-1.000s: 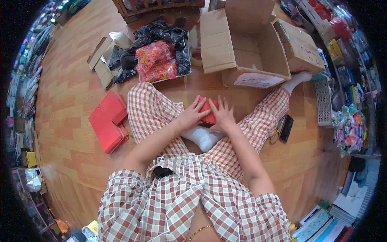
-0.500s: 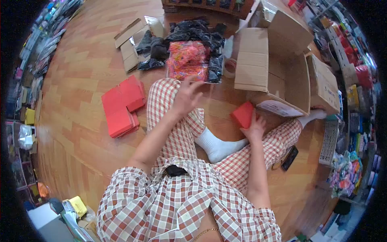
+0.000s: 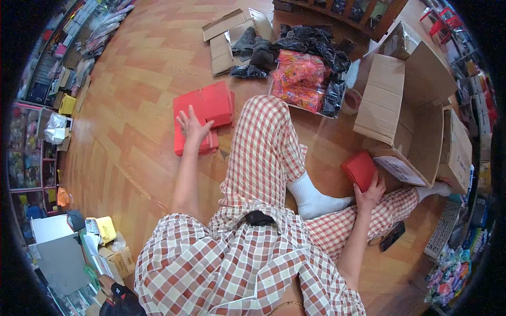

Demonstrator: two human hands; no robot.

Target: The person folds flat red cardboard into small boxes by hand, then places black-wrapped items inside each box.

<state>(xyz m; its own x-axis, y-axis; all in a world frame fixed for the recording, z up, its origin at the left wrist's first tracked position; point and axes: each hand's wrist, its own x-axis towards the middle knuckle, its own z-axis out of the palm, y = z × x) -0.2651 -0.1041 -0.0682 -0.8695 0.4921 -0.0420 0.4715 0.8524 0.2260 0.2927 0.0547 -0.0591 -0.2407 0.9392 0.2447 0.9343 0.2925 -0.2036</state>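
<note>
My left hand (image 3: 194,128) lies with spread fingers over a stack of flat red cardboard pieces (image 3: 203,100) on the floor, left of my bent knee. The stack has notched edges, and its pieces lie slightly out of line. On the other side, my right hand (image 3: 370,194) grips the near edge of a small red box (image 3: 358,168) between thumb and fingers. That box is tilted beside my white-socked foot (image 3: 316,199), close to the large open carton. Part of its lower edge is hidden by the fingers.
A large open cardboard carton (image 3: 382,105) stands at right. Ahead lies a tray with bright pink-orange packets (image 3: 299,79) and black plastic bags (image 3: 311,39). A roll of tape (image 3: 351,100) is beside it. A phone (image 3: 392,236) lies by my right leg. Stocked shelves (image 3: 23,147) line both sides.
My left hand has moved from above my knee, left and down onto the red stack. My right hand stays at the red box. The whole view has turned left.
</note>
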